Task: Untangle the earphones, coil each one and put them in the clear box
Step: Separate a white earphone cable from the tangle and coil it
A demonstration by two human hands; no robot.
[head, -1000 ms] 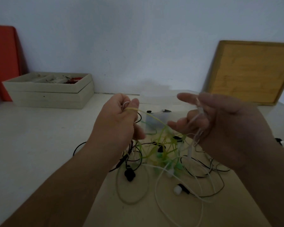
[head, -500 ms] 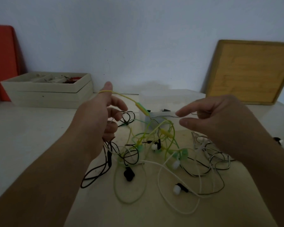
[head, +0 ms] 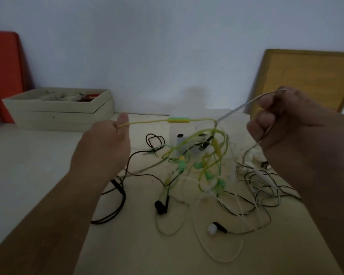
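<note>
DESK: What fills the frame?

PHOTOGRAPHER: A pale table (head: 28,175), with the earphone tangle (head: 207,171) lying on it, below and between the two hands. The clear box (head: 187,116) stands beyond the tangle, past the fingertips. What it holds I cannot tell.

DESK: And the hands?

PHOTOGRAPHER: The left hand (head: 101,147) pinches a yellow cable (head: 147,122) at the thumb. The right hand (head: 298,132), raised higher, has its fingers curled round a white cable (head: 246,104). Half a second back the hands were closer together. The right held nothing, fingers spread, and the yellow cable lay slack over the left thumb. Now they are well apart, and the yellow run stretches nearly level from the left thumb toward the right hand, its inline remote (head: 179,120) about midway.

DESK: Meaning?

PHOTOGRAPHER: Both lines meet at a crossing just left of the right hand's knuckles, so the pull seems to have exposed the snag, not freed it. The untangling looks to be at an early stage, with no earphone separated or coiled. The smallest detail is a black earbud (head: 161,206) on the table, below and right of the left hand.
</note>
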